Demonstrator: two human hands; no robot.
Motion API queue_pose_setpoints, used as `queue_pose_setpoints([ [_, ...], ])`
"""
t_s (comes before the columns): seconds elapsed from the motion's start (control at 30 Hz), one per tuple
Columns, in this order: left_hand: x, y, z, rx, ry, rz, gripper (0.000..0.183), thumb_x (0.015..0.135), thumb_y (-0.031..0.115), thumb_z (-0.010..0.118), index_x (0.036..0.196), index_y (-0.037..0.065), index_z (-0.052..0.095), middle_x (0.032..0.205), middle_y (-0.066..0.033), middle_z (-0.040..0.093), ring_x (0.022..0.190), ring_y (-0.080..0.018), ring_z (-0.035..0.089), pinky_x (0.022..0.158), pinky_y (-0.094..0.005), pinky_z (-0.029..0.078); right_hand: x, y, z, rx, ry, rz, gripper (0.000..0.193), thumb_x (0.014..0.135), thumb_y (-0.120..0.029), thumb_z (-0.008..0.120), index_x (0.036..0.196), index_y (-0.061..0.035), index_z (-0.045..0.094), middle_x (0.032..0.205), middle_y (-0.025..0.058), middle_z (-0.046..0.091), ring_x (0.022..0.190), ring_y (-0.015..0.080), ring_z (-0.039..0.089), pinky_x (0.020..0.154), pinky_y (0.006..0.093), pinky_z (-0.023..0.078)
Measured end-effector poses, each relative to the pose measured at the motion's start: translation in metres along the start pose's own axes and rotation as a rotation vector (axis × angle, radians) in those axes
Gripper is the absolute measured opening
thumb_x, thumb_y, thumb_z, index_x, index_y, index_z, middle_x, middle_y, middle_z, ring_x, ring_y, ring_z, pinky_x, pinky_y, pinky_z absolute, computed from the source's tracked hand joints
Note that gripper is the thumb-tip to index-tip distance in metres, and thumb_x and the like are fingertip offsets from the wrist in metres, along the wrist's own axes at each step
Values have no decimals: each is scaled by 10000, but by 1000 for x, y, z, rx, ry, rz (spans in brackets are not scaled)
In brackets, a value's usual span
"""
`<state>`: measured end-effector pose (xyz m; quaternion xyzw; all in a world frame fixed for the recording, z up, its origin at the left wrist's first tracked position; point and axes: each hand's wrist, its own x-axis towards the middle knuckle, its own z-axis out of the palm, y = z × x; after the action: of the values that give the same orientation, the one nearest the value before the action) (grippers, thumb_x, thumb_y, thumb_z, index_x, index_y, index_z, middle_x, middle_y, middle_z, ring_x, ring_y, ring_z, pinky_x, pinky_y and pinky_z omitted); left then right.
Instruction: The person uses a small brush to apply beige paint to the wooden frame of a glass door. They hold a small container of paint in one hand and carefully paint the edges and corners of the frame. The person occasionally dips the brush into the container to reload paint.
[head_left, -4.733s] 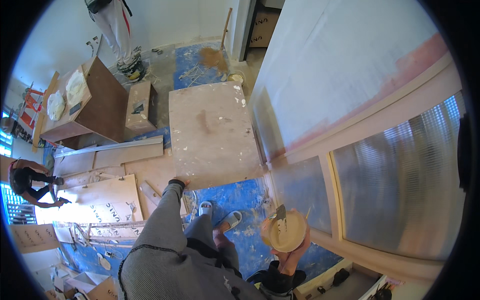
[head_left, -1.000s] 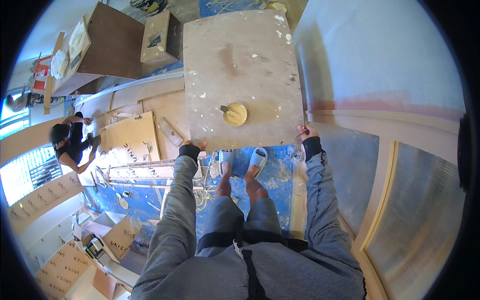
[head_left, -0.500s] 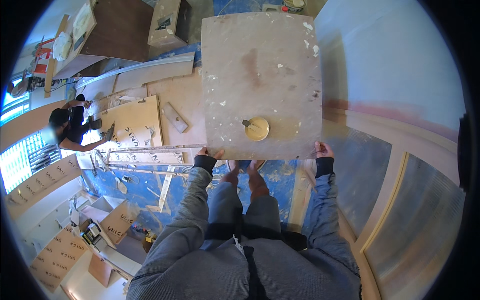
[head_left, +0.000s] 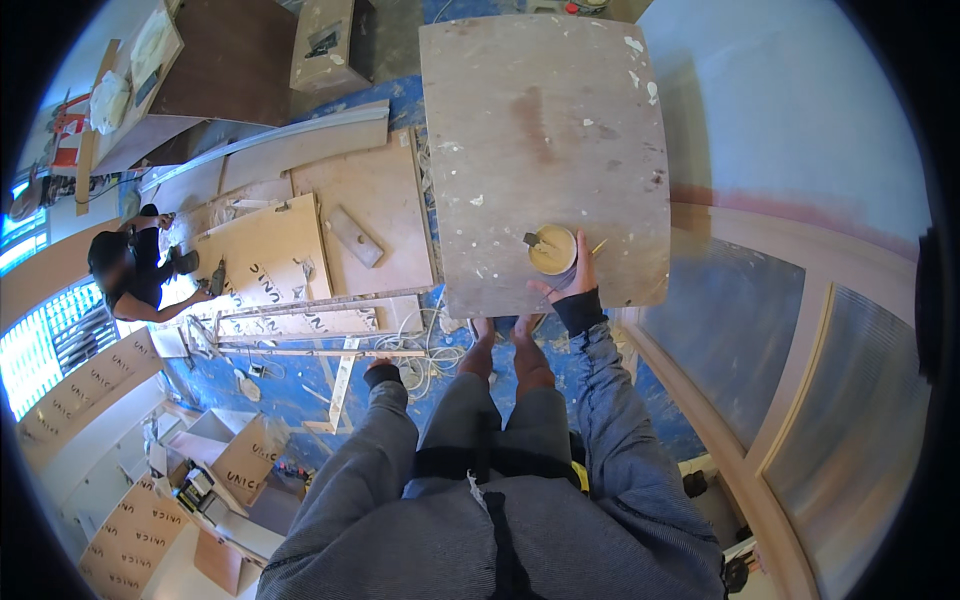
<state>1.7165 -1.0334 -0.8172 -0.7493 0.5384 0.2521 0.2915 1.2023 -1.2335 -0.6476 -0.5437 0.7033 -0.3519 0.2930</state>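
Observation:
A paint-spattered, square wooden table [head_left: 540, 100] stands in front of me. On its near part sits a round tub [head_left: 553, 250] of yellowish paste, with a small dark-ended tool [head_left: 532, 240] leaning out over its rim. My right hand [head_left: 582, 275] is wrapped round the tub's near right side, thumb in front and fingers along its right. A thin yellow stick [head_left: 600, 245] lies just right of those fingers. My left hand [head_left: 382, 366] hangs low to the left, off the table and above the blue floor covering. Mostly hidden by its dark cuff, its fingers cannot be made out.
Boards [head_left: 270, 240] lie at left with a wooden block [head_left: 355, 237] on top, where a co-worker [head_left: 140, 260] holds a drill [head_left: 217, 277]. Tangled pale cable [head_left: 430, 340] lies on the blue floor sheet [head_left: 310, 375]. A framed panel wall [head_left: 740, 340] closes off the right.
Both hands have left the table's near edge. My right hand has moved inward to the tub and taken hold of it; my left has dropped back leftward. The table appears slightly farther right.

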Motion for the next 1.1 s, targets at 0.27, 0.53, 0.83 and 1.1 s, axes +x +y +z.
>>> queue_pose_setpoints([
  [0.27, 21, 23, -40, -257, -38, 219, 117, 826, 217, 677, 902, 147, 732, 900, -28, 732, 835, -206, 690, 786, -389, 557, 9, -27, 13, -62, 155, -43, 1067, 609, -217, 963, 1469, 4, 370, 1295, 217, 558, 1180, 362, 581, 998, 420, 493],
  [0.53, 48, 125, -170, -876, 387, 379, 80, 813, 74, 708, 893, 68, 709, 750, -77, 668, 685, -190, 643, 641, -325, 533, 100, -195, -158, -235, 136, -294, 1041, 635, -289, 950, 1452, 35, 393, 1252, 205, 593, 1152, 316, 613, 979, 390, 505],
  [0.83, 131, 274, -363, -1415, 336, 643, 85, 821, 7, 715, 865, 54, 661, 812, -24, 680, 788, -158, 645, 726, -307, 531, 183, -354, -310, -369, 114, -448, 1009, 652, -302, 942, 1449, 28, 417, 1246, 218, 601, 1127, 305, 634, 974, 379, 511],
  [1.1, 137, 411, -657, -724, 1016, 1186, 216, 753, 10, 708, 955, 84, 711, 874, -129, 692, 804, -275, 697, 711, -370, 557, 283, -365, -288, -181, 82, -565, 964, 646, -290, 946, 1420, 17, 460, 1251, 178, 624, 1126, 283, 644, 976, 363, 513],
])
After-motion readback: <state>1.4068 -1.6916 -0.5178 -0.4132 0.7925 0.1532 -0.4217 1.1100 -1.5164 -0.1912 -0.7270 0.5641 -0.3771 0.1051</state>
